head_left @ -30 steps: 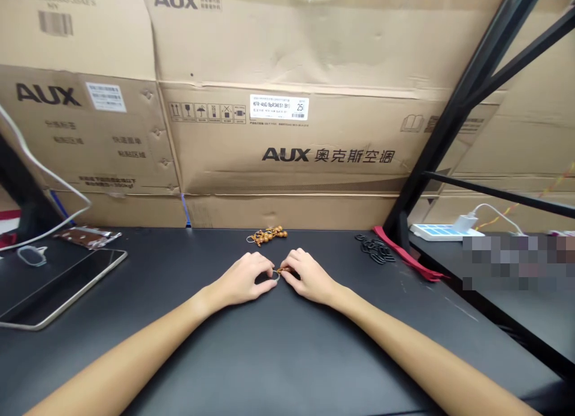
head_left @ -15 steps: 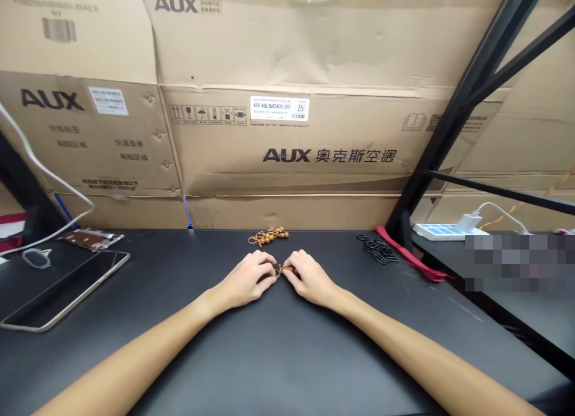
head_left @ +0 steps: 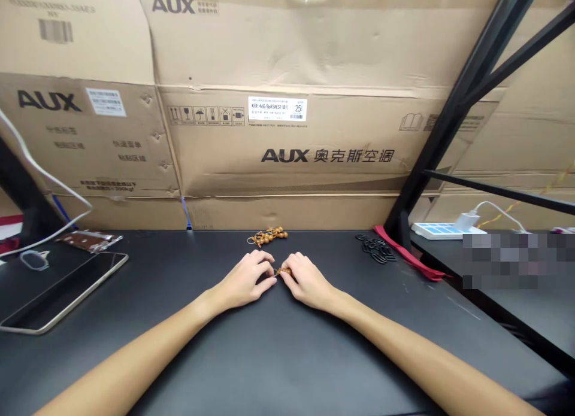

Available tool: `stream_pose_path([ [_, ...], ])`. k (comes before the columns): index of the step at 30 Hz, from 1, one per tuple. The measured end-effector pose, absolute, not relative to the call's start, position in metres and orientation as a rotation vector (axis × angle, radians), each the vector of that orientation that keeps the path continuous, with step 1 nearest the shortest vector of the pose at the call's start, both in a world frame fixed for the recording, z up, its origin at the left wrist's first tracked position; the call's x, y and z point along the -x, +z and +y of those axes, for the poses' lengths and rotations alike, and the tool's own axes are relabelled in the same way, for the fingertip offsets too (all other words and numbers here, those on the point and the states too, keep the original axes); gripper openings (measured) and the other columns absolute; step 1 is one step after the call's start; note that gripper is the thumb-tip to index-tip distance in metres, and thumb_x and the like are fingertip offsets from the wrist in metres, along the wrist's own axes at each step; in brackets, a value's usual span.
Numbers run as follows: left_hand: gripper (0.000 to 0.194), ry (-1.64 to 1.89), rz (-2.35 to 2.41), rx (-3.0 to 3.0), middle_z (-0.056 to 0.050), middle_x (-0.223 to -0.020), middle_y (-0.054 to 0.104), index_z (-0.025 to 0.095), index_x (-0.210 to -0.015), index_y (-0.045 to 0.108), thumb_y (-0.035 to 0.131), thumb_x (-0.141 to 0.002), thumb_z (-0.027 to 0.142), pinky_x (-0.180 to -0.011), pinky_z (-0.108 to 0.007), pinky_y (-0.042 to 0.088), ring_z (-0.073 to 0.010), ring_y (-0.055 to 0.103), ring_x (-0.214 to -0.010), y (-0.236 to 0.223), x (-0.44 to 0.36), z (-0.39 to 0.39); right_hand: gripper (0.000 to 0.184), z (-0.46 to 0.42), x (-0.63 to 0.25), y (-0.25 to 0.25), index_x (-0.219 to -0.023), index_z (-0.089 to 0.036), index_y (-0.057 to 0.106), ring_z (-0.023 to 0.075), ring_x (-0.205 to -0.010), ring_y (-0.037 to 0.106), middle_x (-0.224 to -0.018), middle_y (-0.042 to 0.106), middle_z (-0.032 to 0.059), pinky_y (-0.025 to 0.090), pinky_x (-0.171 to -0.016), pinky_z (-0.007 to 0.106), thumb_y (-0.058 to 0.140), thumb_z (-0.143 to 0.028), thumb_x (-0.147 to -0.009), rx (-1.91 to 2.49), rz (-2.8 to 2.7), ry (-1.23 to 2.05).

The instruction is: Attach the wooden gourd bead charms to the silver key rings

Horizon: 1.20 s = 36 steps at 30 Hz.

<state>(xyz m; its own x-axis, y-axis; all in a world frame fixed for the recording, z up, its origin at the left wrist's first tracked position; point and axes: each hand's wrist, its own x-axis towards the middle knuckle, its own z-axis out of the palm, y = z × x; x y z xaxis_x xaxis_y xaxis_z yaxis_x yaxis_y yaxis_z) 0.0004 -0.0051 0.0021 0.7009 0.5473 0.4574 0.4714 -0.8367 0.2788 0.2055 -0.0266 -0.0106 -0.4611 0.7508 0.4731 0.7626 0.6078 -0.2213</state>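
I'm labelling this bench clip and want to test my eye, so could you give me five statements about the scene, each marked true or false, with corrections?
1. The right hand holds a beaded keychain. True.
2. The left hand grips the smartphone. False: it is at the keychain's metal ring; the smartphone lies on the table, farther left.
3. A bunch of brown beads lies beyond the hands, near the cardboard. True.
4. The black loops lie beside the smartphone. False: they lie on the right, near the red strap.
5. A white charger sits on the power strip. True.
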Motion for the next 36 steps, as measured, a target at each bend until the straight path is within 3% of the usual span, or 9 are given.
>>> stream_pose_path([
  [7,0.018,0.834,0.795,-2.779,-0.007,-0.114,0.056,0.019,-0.082,0.061,0.047,-0.093,0.021,-0.094,-0.036,0.045,-0.0199,0.053,-0.106,0.001,0.0,-0.003,0.011,-0.029,-0.201,-0.011,-0.083,-0.018,0.051,0.0178,-0.077,0.048,-0.084,0.058,0.0049,0.038,-0.072,0.031,0.045,-0.019,-0.092,1.16,-2.334,-0.033],
  [15,0.011,0.813,0.817,-2.753,-0.008,-0.114,0.055,0.019,-0.086,0.061,0.054,-0.09,0.027,-0.095,-0.039,0.045,-0.0217,0.053,-0.107,0.005,0.0,-0.007,0.013,-0.028,-0.204,-0.009,-0.083,-0.018,0.051,0.0174,-0.077,0.049,-0.084,0.058,0.0047,0.039,-0.072,0.03,0.044,-0.02,-0.093,1.177,-2.307,-0.002],
  [27,0.015,0.815,0.789,-2.761,-0.007,-0.115,0.055,0.02,-0.085,0.063,0.049,-0.092,0.022,-0.096,-0.037,0.044,-0.0209,0.052,-0.108,0.002,0.0,-0.003,0.015,-0.02,-0.211,-0.011,-0.081,-0.018,0.052,0.018,-0.078,0.05,-0.085,0.06,0.0054,0.037,-0.072,0.031,0.044,-0.021,-0.093,1.282,-2.279,-0.043],
  [36,0.015,0.833,1.097,-2.843,-0.008,-0.111,0.057,0.018,-0.078,0.059,0.049,-0.089,0.022,-0.088,-0.041,0.044,-0.0233,0.054,-0.103,-0.001,0.005,0.006,0.013,-0.013,-0.219,-0.013,-0.084,-0.018,0.057,0.0192,-0.082,0.052,-0.086,0.062,0.005,0.037,-0.073,0.031,0.049,-0.024,-0.093,1.438,-2.198,-0.101],
])
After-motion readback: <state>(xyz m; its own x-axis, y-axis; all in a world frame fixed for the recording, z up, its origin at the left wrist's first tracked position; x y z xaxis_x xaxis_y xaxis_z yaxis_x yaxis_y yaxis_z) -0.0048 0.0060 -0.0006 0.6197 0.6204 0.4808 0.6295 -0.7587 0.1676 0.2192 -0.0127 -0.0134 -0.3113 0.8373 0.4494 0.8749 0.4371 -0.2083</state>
